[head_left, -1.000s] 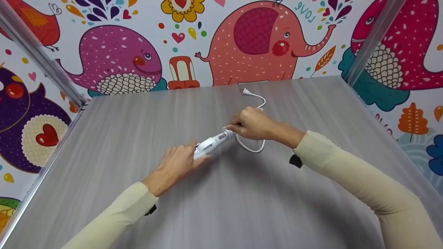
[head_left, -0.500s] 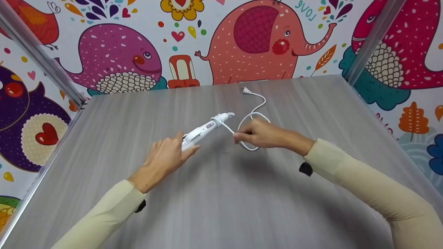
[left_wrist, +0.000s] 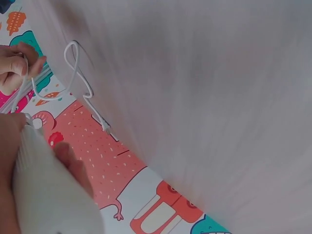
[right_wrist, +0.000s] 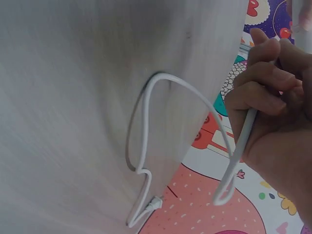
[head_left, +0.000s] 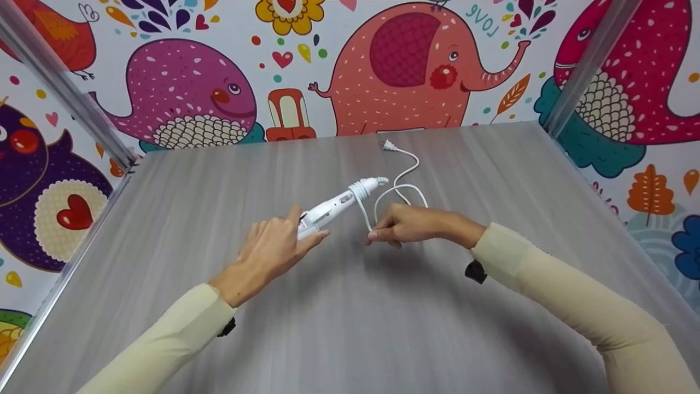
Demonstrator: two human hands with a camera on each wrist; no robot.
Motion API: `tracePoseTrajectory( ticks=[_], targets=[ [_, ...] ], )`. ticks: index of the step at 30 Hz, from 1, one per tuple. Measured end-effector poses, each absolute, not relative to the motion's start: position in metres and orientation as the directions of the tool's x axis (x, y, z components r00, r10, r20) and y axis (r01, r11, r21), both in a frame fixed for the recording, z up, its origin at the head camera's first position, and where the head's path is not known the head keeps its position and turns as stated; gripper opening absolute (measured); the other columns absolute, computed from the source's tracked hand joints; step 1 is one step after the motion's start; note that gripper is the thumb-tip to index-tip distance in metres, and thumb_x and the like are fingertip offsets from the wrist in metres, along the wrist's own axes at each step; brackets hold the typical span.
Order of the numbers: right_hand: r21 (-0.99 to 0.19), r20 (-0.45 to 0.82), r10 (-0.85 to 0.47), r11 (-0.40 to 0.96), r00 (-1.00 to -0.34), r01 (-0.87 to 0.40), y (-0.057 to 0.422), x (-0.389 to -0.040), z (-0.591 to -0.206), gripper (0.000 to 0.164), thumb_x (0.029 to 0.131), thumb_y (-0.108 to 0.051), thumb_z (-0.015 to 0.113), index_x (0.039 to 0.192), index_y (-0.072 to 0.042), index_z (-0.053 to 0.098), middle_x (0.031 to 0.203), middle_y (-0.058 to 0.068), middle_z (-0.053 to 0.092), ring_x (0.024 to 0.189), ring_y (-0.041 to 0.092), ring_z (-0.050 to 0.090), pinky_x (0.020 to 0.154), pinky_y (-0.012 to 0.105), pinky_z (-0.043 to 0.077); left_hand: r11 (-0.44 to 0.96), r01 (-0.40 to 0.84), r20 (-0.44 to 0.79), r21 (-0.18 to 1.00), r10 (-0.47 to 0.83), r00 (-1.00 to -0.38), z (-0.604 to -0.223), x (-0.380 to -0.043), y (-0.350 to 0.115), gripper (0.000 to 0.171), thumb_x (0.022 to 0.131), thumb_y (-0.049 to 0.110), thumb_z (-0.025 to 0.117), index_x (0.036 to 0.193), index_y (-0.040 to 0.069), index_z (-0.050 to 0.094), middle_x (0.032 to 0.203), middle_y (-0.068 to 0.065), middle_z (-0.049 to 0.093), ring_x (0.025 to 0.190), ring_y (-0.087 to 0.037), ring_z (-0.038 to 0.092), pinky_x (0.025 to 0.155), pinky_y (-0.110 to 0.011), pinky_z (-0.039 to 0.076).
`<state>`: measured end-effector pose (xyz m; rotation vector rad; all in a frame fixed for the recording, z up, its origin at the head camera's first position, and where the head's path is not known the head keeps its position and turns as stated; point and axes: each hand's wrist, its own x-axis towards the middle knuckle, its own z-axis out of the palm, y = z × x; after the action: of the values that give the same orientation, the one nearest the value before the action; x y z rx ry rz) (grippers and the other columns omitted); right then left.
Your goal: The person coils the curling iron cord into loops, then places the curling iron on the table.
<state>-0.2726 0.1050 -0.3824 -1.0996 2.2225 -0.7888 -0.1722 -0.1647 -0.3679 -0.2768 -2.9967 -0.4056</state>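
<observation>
My left hand [head_left: 270,243] grips a white hair iron [head_left: 331,209] by its lower end, and its far end tilts up to the right above the table. Several turns of white cord [head_left: 360,190] are wound round the handle near that far end. My right hand [head_left: 410,224], right of the iron and a little lower, pinches the cord between thumb and fingers. In the right wrist view, the curled fingers [right_wrist: 263,97] hold the cord [right_wrist: 146,122], which loops down to the table. In the left wrist view, the iron [left_wrist: 53,190] appears close up, part of it hidden by my hand.
Beyond my right hand, the loose cord curves across the grey table [head_left: 219,180] to a two-pin plug [head_left: 389,145] near the back edge. Cartoon-printed walls [head_left: 295,65] enclose the table, with metal posts [head_left: 593,65] at the back corners.
My right hand has moved from the iron's far end down and to the right, drawing a straight stretch of cord away from the handle. The iron's far end now shows uncovered, pointing up.
</observation>
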Motion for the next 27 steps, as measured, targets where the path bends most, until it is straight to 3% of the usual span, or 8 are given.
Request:
tracePoseTrajectory(
  ticks=[10, 16, 21, 25, 27],
  targets=[
    [-0.686, -0.181, -0.823, 0.498, -0.538, -0.531, 0.1, -0.284, -0.388, 0.026, 0.101, -0.024, 0.06, 0.106, -0.005, 0.078, 0.059, -0.003, 0.051, 0.058, 0.007, 0.045, 0.056, 0.024, 0.036, 0.933, 0.221, 0.142, 0.283, 0.187, -0.972, -0.368, -0.171, -0.164, 0.062, 0.09, 0.057, 0.066, 0.12, 0.004, 0.056, 0.088, -0.015, 0.069, 0.059, -0.021, 0.063, 0.047, -0.026, 0.048],
    [-0.656, -0.228, -0.819, 0.529, -0.527, -0.538, 0.094, -0.299, -0.386, 0.026, 0.102, -0.025, 0.058, 0.109, -0.008, 0.077, 0.062, -0.001, 0.056, 0.06, 0.008, 0.048, 0.057, 0.024, 0.037, 0.924, 0.255, 0.165, 0.285, 0.215, -0.962, -0.368, -0.171, -0.166, 0.06, 0.089, 0.056, 0.068, 0.118, 0.004, 0.056, 0.086, -0.015, 0.07, 0.057, -0.019, 0.061, 0.046, -0.025, 0.046],
    [-0.659, -0.255, -0.78, 0.573, -0.572, -0.487, 0.089, -0.309, -0.385, 0.02, 0.101, -0.023, 0.061, 0.106, -0.011, 0.077, 0.075, 0.009, 0.067, 0.064, 0.011, 0.051, 0.06, 0.026, 0.039, 0.912, 0.3, 0.181, 0.28, 0.257, -0.949, -0.368, -0.168, -0.168, 0.057, 0.09, 0.055, 0.068, 0.112, 0.004, 0.056, 0.08, -0.014, 0.068, 0.054, -0.017, 0.057, 0.045, -0.025, 0.044],
    [-0.701, -0.193, -0.772, 0.54, -0.606, -0.466, 0.088, -0.316, -0.382, 0.014, 0.094, -0.021, 0.071, 0.103, -0.011, 0.075, 0.092, 0.012, 0.075, 0.064, 0.011, 0.054, 0.061, 0.027, 0.043, 0.902, 0.315, 0.174, 0.294, 0.273, -0.946, -0.368, -0.165, -0.169, 0.056, 0.09, 0.054, 0.069, 0.112, 0.005, 0.057, 0.08, -0.013, 0.068, 0.055, -0.017, 0.057, 0.046, -0.024, 0.044],
    [-0.676, -0.125, -0.792, 0.509, -0.597, -0.534, 0.089, -0.319, -0.379, 0.013, 0.091, -0.018, 0.074, 0.101, -0.009, 0.076, 0.087, 0.009, 0.076, 0.061, 0.008, 0.054, 0.058, 0.025, 0.044, 0.899, 0.318, 0.166, 0.3, 0.279, -0.946, -0.366, -0.164, -0.168, 0.056, 0.09, 0.054, 0.068, 0.113, 0.005, 0.057, 0.08, -0.012, 0.067, 0.055, -0.017, 0.057, 0.046, -0.023, 0.043]
  ],
)
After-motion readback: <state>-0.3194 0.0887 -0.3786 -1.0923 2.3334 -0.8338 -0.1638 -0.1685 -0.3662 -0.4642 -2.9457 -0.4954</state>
